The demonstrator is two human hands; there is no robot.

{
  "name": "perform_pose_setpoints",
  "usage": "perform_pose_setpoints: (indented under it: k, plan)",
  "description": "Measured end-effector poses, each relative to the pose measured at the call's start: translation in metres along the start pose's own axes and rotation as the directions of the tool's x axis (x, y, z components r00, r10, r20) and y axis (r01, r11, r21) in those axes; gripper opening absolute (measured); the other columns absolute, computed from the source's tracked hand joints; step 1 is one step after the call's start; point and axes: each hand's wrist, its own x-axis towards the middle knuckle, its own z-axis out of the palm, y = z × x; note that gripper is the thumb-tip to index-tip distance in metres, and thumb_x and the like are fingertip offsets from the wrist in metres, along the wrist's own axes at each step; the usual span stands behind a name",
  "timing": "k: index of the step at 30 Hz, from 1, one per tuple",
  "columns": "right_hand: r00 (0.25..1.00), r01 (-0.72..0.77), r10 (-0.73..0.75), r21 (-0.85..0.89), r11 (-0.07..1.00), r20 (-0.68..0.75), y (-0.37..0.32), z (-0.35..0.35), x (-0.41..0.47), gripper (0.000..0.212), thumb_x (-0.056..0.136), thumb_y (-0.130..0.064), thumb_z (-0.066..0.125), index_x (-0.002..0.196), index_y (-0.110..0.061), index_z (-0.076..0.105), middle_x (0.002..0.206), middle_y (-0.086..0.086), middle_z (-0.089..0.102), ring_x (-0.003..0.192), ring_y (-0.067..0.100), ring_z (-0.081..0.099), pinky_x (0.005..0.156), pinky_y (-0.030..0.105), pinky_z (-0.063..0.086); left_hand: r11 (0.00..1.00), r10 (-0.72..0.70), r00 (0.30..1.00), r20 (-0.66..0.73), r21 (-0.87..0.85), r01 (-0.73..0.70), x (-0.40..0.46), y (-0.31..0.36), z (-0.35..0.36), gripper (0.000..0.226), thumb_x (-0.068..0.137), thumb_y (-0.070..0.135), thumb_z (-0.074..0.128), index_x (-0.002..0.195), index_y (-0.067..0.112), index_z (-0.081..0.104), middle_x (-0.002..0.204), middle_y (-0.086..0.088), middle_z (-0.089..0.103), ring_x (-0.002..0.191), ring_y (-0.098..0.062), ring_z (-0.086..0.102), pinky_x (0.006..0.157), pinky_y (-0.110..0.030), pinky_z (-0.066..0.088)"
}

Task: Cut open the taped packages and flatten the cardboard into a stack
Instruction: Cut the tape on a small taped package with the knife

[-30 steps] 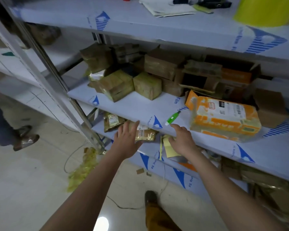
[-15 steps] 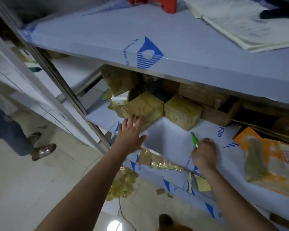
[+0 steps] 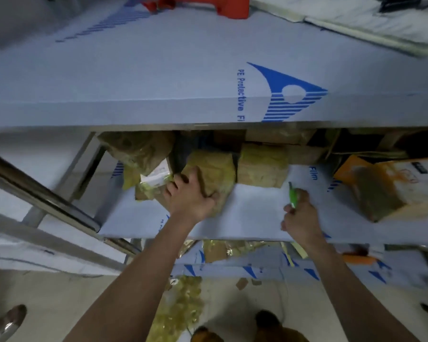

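The left hand (image 3: 192, 197) grips a taped package (image 3: 211, 174) on the middle shelf (image 3: 252, 218), fingers curled over its near corner. The right hand (image 3: 299, 218) is closed round a green cutter (image 3: 292, 197), resting on the shelf well to the right of that package. The package looks sealed, so no cut has begun on it. More wrapped packages (image 3: 263, 165) crowd the back of the shelf (another, orange-printed, lies at the right). Loose tape scraps (image 3: 181, 304) lie on the floor and cardboard bits on the lower shelf, but no flattened stack shows. I judge the task far from finished.
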Motion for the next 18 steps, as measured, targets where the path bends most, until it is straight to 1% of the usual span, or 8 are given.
perform_pose_setpoints:
  k: [2,5,7,9,10,12,14,18]
  plan:
    - [0.997,0.071,-0.077,0.216,0.974,0.02,-0.013,0.01,-0.023,0.068,0.084,0.025,0.04,0.122,-0.031,0.046,0.091,0.013,0.053,0.062,0.029,0.055,0.061,0.038,0.054,0.989,0.009,0.999,0.035,-0.15,-0.004,-0.007,-0.003,-0.009,0.09,0.082,0.069,0.054,0.152,0.032,0.012,0.154,-0.014,0.021,0.14,-0.041,0.021,0.114,-0.051,0.019]
    - [0.987,0.147,-0.162,0.381,0.913,0.008,-0.032,0.024,-0.048,0.06,0.089,0.025,0.035,0.104,-0.028,0.06,0.112,0.019,0.053,0.071,0.022,0.06,0.074,0.037,0.055,0.928,0.054,0.988,0.142,-0.372,0.003,-0.017,-0.008,-0.013,0.096,0.072,0.079,0.053,0.151,0.037,0.017,0.15,-0.009,0.033,0.136,-0.038,0.031,0.111,-0.052,0.031]
    - [0.982,0.186,-0.184,0.316,0.93,-0.038,-0.042,0.032,-0.058,0.043,0.1,0.006,0.04,0.101,-0.03,0.063,0.115,0.01,0.056,0.088,0.02,0.064,0.089,0.044,0.055,0.801,0.081,0.963,0.256,-0.592,0.09,-0.026,-0.008,-0.012,0.1,0.065,0.083,0.052,0.149,0.039,0.019,0.147,-0.004,0.04,0.132,-0.032,0.041,0.11,-0.049,0.036]
    - [0.978,0.211,-0.205,0.238,0.948,-0.048,-0.052,0.037,-0.066,0.023,0.103,-0.024,0.05,0.118,-0.031,0.065,0.109,-0.008,0.055,0.103,0.02,0.062,0.095,0.048,0.053,0.618,0.099,0.933,0.346,-0.756,0.215,-0.035,-0.006,-0.01,0.087,0.078,0.076,0.053,0.149,0.035,0.024,0.141,0.002,0.047,0.124,-0.025,0.051,0.106,-0.042,0.04]
    - [0.977,0.213,-0.211,0.216,0.953,-0.033,-0.058,0.037,-0.069,0.029,0.101,-0.035,0.053,0.128,-0.032,0.062,0.108,-0.016,0.052,0.107,0.018,0.06,0.097,0.046,0.053,0.538,0.104,0.92,0.377,-0.8,0.267,-0.037,-0.005,-0.007,0.078,0.084,0.072,0.051,0.148,0.033,0.028,0.138,0.002,0.05,0.116,-0.022,0.055,0.103,-0.04,0.042]
    - [0.97,0.233,-0.241,0.182,0.955,0.02,-0.066,0.038,-0.071,0.034,0.097,-0.043,0.057,0.13,-0.039,0.057,0.109,-0.016,0.052,0.109,0.011,0.055,0.095,0.032,0.051,0.443,0.099,0.898,0.428,-0.827,0.346,-0.042,-0.005,0.002,0.078,0.086,0.074,0.045,0.148,0.032,0.026,0.139,-0.001,0.051,0.115,-0.021,0.055,0.104,-0.044,0.042]
    - [0.956,0.272,-0.278,0.074,0.96,0.099,-0.074,0.038,-0.072,0.037,0.096,-0.037,0.06,0.133,-0.034,0.057,0.119,-0.008,0.053,0.11,0.007,0.051,0.087,0.013,0.043,0.426,0.087,0.881,0.465,-0.817,0.39,-0.048,-0.008,0.013,0.082,0.084,0.077,0.042,0.151,0.035,0.018,0.144,-0.003,0.047,0.125,-0.026,0.051,0.108,-0.051,0.04]
    - [0.955,0.218,-0.218,0.023,0.976,0.2,-0.067,0.037,-0.065,0.045,0.096,-0.019,0.063,0.14,-0.022,0.053,0.136,-0.002,0.049,0.126,0.014,0.046,0.102,0.025,0.038,0.463,0.034,0.856,0.516,-0.767,0.444,-0.052,-0.022,0.023,0.07,0.09,0.065,0.05,0.143,0.025,0.029,0.129,-0.007,0.06,0.113,-0.027,0.06,0.101,-0.045,0.047]
